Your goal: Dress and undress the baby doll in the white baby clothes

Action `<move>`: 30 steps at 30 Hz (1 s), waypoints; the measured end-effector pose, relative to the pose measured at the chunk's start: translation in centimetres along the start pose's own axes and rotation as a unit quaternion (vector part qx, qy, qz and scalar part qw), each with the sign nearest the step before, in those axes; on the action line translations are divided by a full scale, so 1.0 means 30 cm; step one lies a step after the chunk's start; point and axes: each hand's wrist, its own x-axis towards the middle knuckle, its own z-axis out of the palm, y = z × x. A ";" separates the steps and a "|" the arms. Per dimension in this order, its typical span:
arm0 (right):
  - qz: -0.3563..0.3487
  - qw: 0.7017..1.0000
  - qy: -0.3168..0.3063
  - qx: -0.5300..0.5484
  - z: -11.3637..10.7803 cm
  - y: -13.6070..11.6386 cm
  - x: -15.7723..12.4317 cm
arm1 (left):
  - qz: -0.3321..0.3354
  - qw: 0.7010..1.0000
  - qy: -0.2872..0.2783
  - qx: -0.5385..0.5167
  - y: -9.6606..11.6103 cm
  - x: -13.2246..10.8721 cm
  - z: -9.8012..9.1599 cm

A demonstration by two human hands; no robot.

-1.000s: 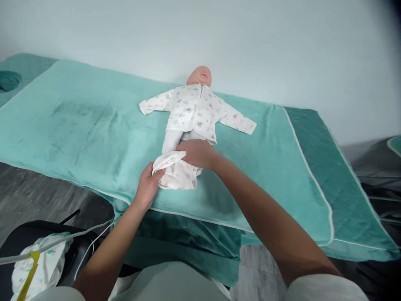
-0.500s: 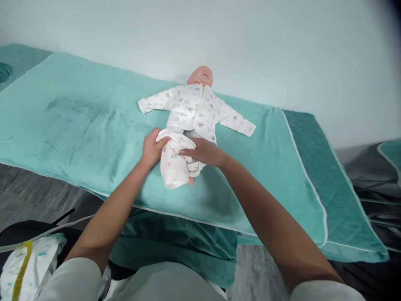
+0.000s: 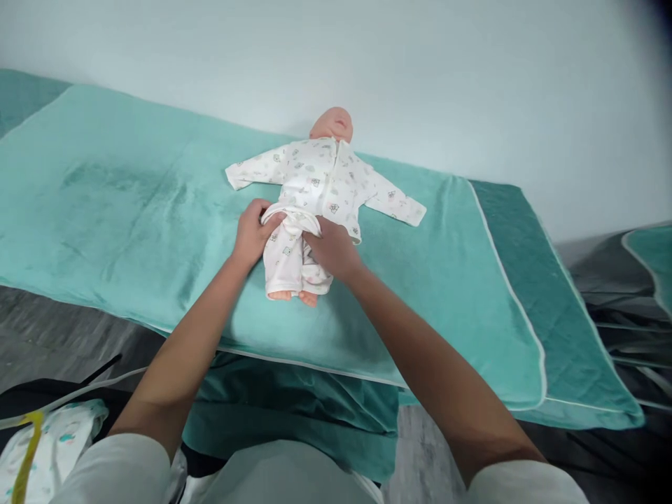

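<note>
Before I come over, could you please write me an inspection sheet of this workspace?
Surface: green cover, creased in places, with pale piping.
Job's things: doll on its back, in a printed white jacket; printed white trousers around its legs, feet showing below the cuffs.
Clutter: white printed bundle at lower left; its contents cannot be told.
Hands: left hand and right hand each grip the trousers near the waist.
Cables: pale cable above the bundle, with a yellow strip hanging by it.
Surroundings: pale wall behind; grey floor below.
</note>
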 end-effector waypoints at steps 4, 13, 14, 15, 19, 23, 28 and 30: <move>0.018 1.000 0.003 -0.009 0.004 -0.009 -0.008 | -0.054 0.997 0.052 0.022 0.028 -0.141 -0.052; -0.037 0.999 -0.010 0.001 -0.004 0.004 -0.036 | -0.013 0.979 -0.083 0.186 0.043 -0.267 -0.078; -0.036 0.999 -0.015 0.003 -0.006 0.005 -0.037 | -0.009 0.976 -0.081 0.202 0.037 -0.244 -0.078; -0.036 0.999 -0.020 0.005 -0.007 0.006 -0.037 | -0.008 0.973 -0.080 0.214 0.033 -0.220 -0.079; -0.041 0.999 -0.010 0.020 -0.002 0.014 -0.033 | -0.037 0.981 -0.096 0.166 0.034 -0.178 -0.074; -0.052 0.998 0.002 0.028 0.007 0.026 -0.031 | -0.046 0.994 -0.086 0.057 0.033 -0.216 -0.064; -0.048 0.998 -0.015 0.035 0.004 0.033 -0.037 | -0.031 0.992 -0.049 0.112 0.001 -0.187 -0.089; -0.049 0.998 -0.031 0.031 -0.002 0.032 -0.042 | -0.031 0.976 -0.049 0.209 -0.009 -0.141 -0.104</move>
